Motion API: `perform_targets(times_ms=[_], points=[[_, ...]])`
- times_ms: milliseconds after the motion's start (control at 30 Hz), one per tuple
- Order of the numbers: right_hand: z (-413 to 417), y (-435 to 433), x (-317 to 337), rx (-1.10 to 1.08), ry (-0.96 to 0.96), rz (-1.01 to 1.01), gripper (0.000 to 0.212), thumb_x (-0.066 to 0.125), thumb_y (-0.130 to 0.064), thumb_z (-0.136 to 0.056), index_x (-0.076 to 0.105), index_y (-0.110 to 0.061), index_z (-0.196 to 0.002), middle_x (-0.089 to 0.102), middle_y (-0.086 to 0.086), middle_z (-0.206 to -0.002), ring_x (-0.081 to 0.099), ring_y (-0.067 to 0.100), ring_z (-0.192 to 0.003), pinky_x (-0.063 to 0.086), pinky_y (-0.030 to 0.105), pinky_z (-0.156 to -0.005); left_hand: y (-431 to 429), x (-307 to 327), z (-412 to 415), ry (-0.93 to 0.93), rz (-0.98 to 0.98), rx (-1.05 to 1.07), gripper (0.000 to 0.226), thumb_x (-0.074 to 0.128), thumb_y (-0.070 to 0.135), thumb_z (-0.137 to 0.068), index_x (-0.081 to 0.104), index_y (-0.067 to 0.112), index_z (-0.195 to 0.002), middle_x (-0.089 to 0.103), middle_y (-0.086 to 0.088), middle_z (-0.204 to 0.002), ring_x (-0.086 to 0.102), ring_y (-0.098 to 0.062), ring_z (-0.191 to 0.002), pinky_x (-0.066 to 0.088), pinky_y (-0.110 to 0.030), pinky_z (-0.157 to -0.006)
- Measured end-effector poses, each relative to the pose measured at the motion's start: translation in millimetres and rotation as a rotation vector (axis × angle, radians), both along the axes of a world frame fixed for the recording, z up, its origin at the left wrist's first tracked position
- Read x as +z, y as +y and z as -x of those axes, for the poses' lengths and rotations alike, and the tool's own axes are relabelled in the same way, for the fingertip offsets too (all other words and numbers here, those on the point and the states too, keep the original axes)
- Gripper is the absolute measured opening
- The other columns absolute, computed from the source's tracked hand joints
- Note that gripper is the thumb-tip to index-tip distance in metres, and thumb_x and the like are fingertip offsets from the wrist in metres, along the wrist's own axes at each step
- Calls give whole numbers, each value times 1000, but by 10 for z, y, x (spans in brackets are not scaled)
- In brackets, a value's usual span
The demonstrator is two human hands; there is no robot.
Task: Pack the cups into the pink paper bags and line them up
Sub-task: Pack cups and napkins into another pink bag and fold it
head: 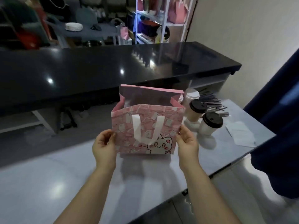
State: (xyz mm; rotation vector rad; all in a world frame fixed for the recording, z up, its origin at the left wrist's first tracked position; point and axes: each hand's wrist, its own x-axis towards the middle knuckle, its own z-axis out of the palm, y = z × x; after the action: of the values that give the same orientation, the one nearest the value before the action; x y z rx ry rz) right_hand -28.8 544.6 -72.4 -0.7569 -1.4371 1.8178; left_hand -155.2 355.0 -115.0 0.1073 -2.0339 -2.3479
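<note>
A pink paper bag (145,126) with a cartoon cat and white handles stands upright and open on the glossy white table (64,183). My left hand (104,147) pinches its lower left edge and my right hand (187,143) holds its lower right edge. Just right of the bag stand paper cups: one with a white lid (191,96) at the back, then two with black lids, one in the middle (196,110) and one nearest (211,123). The inside of the bag looks dark; I cannot tell if anything is in it.
A bundle of dark wrapped straws (212,102) lies behind the cups, and a white napkin (241,133) lies to their right. A black glossy counter (113,70) runs behind the table. A person in dark blue clothing (278,118) stands at the right edge.
</note>
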Motion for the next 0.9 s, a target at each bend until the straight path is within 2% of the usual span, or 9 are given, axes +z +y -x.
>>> perform_targets(times_ms=[100, 200, 300, 433, 500, 633, 767, 900], points=[[104, 331, -67, 136, -39, -29, 33, 62, 6, -88, 68, -24, -100, 75, -14, -90, 69, 0, -84, 53, 14, -69, 161, -60, -220, -23, 21, 130, 21, 65, 3, -91, 69, 23, -89, 70, 4, -87, 66, -11, -82, 55, -27, -79], [94, 665, -138, 258, -103, -42, 23, 67, -1, -87, 70, -20, -99, 75, -6, -94, 70, 7, -88, 55, 19, -72, 322, -68, -530, -24, 77, 236, 20, 65, 1, -90, 69, 21, -90, 71, 8, -87, 66, 1, -76, 55, -15, -74], [30, 916, -221, 336, -145, -82, 21, 64, -1, -89, 70, -18, -100, 74, -4, -97, 69, 11, -92, 55, 23, -77, 427, -72, -796, -16, 148, 329, 16, 67, 6, -89, 70, 21, -93, 72, 10, -88, 67, 1, -80, 55, -13, -73], [-71, 1029, -285, 407, -134, -116, 27, 67, -8, -89, 72, -34, -85, 74, -8, -92, 69, 7, -87, 52, 15, -69, 441, -91, -1083, -27, 194, 412, 25, 69, 12, -89, 69, 36, -86, 72, 16, -89, 68, -1, -84, 53, -11, -69], [-120, 1042, -315, 450, -129, -136, 27, 67, -9, -90, 72, -36, -87, 74, -8, -93, 69, 7, -88, 53, 15, -70, 424, -88, -1202, -40, 209, 434, 29, 70, 14, -88, 69, 42, -82, 73, 16, -88, 68, -2, -84, 55, -16, -72], [-210, 1015, -360, 489, -154, -142, 24, 68, -14, -90, 68, -35, -101, 71, -17, -98, 65, -3, -91, 52, 12, -72, 360, -109, -1333, -89, 224, 377, 22, 74, 14, -85, 69, 35, -91, 74, 10, -93, 69, -8, -90, 56, -31, -86], [-353, 930, -403, 567, -267, -183, 46, 72, -22, -87, 53, -37, -127, 59, -25, -117, 57, -8, -103, 49, 18, -78, 364, -181, -1495, -192, 292, 235, 37, 76, 24, -84, 60, 38, -114, 65, 13, -110, 62, -7, -103, 53, -23, -78], [-620, 816, -432, 631, -345, -219, 61, 70, -15, -87, 38, -43, -131, 50, -23, -121, 53, -6, -105, 47, 13, -72, 418, -275, -1728, -186, 399, 94, 47, 74, 17, -84, 55, 32, -124, 60, 10, -115, 57, -13, -110, 48, -27, -86]])
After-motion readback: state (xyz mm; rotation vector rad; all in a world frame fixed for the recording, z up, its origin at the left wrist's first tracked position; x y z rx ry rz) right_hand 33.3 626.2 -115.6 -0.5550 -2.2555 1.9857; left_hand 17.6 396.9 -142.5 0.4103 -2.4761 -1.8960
